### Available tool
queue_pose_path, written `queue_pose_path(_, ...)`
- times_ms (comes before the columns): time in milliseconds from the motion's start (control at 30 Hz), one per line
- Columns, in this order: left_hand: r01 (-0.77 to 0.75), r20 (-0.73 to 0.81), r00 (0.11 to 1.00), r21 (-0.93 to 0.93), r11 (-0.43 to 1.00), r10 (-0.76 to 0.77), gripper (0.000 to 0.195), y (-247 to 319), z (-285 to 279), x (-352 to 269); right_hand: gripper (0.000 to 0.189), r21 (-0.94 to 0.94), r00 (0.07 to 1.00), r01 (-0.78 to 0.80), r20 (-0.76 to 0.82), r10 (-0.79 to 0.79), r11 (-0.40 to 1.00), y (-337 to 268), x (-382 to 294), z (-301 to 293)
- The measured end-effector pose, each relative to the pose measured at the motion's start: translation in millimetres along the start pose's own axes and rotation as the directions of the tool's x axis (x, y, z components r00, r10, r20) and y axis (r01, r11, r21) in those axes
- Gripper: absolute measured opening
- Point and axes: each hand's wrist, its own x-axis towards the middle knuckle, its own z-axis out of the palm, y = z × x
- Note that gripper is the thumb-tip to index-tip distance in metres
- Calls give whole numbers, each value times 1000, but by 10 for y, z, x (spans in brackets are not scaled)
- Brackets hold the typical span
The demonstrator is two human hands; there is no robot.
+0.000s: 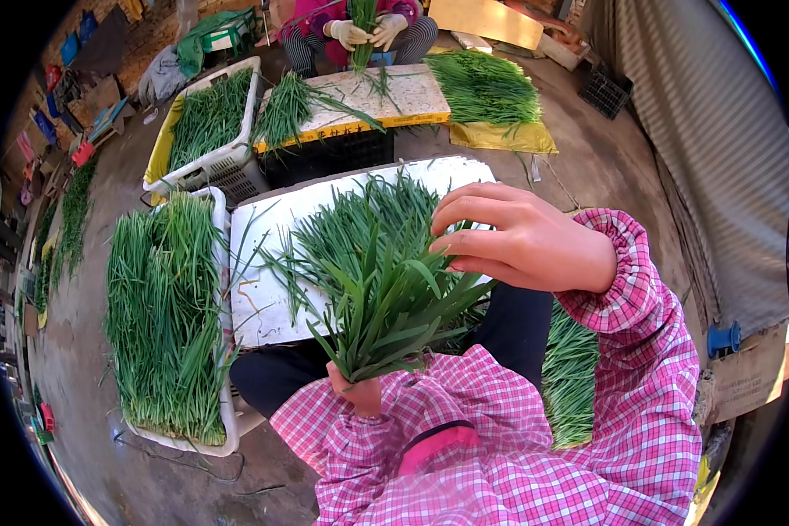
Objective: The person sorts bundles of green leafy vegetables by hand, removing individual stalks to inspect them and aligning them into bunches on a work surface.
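My left hand (357, 393) grips a bunch of flat-leaved garlic chives (384, 315) near my lap, its leaf tips fanning up and outward. Over the right side of that bunch hovers my right hand (506, 233), fingers curved and apart; I see nothing held in it, though its fingertips come close to the leaves. Behind the bunch, a loose heap of chives (361, 223) lies on a white foam board (263, 309) in front of my knees. The lower ends of the held bunch are hidden.
At left stands a white plastic crate (227, 421) piled with chives (164, 315). Another crate (243, 148) is beyond it. Across from me a person's gloved hands (368, 31) hold a bunch above a second board (394, 92). More chives lie at the back right (486, 89) and beside my right leg (569, 381).
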Motion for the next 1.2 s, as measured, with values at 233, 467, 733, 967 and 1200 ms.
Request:
queue_pose_path(233,-9,-7,1000,-78,997,8,21,-127,22,-22,23,-87,999,28,-21,-30,996,3,97,2)
queue_pose_path(467,-96,23,995,52,994,95,21,-63,-4,22,23,-46,996,26,87,-22,999,-18,120,-25)
queue_pose_path(733,-32,75,997,62,998,28,25,-125,-50,-33,20,8,994,-102,46,101,995,-9,53,18)
queue_pose_path(967,41,66,997,3,999,-42,31,-191,-56,-51,7,792,996,-93,78,51,604,-89,-363,-402)
queue_pose_path(1200,22,41,999,25,999,-23,26,-130,-50,-15,25,271,903,-187,426,57,944,-376,-426,-288)
